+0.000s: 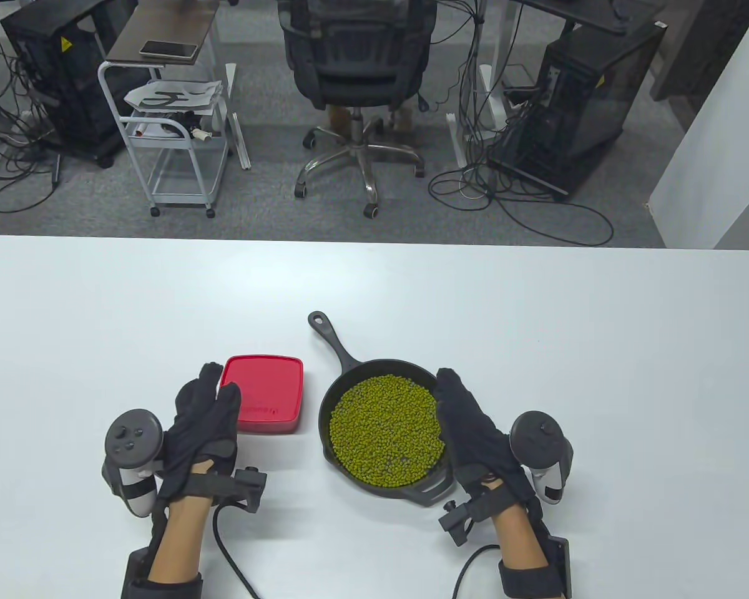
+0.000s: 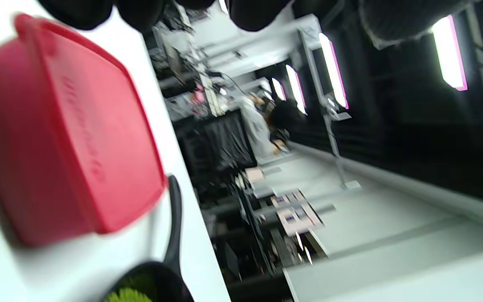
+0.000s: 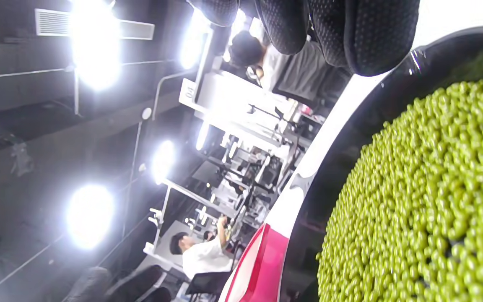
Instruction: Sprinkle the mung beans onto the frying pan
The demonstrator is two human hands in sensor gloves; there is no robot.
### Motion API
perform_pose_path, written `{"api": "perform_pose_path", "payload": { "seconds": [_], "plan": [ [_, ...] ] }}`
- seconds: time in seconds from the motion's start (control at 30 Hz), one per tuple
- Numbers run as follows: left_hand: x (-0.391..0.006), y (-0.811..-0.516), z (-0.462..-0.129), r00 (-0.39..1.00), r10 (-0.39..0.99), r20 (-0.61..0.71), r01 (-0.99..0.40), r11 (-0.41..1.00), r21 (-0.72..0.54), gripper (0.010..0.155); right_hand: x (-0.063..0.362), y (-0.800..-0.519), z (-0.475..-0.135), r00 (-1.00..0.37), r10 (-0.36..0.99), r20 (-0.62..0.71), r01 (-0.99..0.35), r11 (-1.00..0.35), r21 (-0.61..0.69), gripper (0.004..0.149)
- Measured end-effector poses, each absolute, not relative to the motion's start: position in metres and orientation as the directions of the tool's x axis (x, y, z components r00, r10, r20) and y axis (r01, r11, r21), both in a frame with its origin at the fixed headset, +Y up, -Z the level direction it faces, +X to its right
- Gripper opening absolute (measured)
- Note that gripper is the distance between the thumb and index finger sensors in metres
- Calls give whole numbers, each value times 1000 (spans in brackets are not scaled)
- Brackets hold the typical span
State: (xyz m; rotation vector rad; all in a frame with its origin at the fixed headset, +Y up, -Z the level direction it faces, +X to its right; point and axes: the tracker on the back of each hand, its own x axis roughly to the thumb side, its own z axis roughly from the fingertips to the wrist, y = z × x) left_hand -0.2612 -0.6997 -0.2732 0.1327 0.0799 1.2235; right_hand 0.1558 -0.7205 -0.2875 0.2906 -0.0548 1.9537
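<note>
A black cast-iron frying pan point(image 1: 349, 376) sits at the table's front middle, its handle pointing to the far left. A layer of green mung beans point(image 1: 384, 432) covers its bottom. A red lidded box point(image 1: 263, 393) stands just left of the pan. My left hand point(image 1: 221, 387) lies open at the box's left edge, fingers stretched out, holding nothing. My right hand point(image 1: 452, 390) lies flat and open over the pan's right rim. The left wrist view shows the box point(image 2: 65, 138) and the pan handle point(image 2: 174, 218). The right wrist view shows the beans point(image 3: 426, 197), the pan rim point(image 3: 350, 138) and my fingers point(image 3: 375, 33).
The white table point(image 1: 537, 312) stretches wide around the pan and box. Beyond its far edge stand an office chair point(image 1: 356, 68), a white cart point(image 1: 175, 125) and computer towers with floor cables. Cables trail from both wrists toward the front edge.
</note>
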Motion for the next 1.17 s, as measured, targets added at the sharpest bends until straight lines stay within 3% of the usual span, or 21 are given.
{"api": "perform_pose_path", "payload": {
  "seconds": [0.13,0.23,0.43,0.6,1.17],
  "plan": [
    [-235,-688,-270,376,898,227,-926,369,74,79,152,-713,-282,-447,835,321,-882,-471,-2,74],
    [-218,-685,-267,493,817,298,-862,506,40,80,147,-706,-276,-592,696,406,-790,-601,-121,74],
    [-197,-692,-264,777,547,311,-601,792,108,95,129,-702,-266,-752,466,466,-604,-771,-204,82],
    [-193,-697,-264,863,423,276,-467,877,114,105,118,-705,-262,-870,244,428,-383,-881,-278,89],
    [-193,-703,-268,852,441,280,-482,872,92,105,117,-705,-262,-884,233,405,-358,-895,-267,90]
  ]
}}
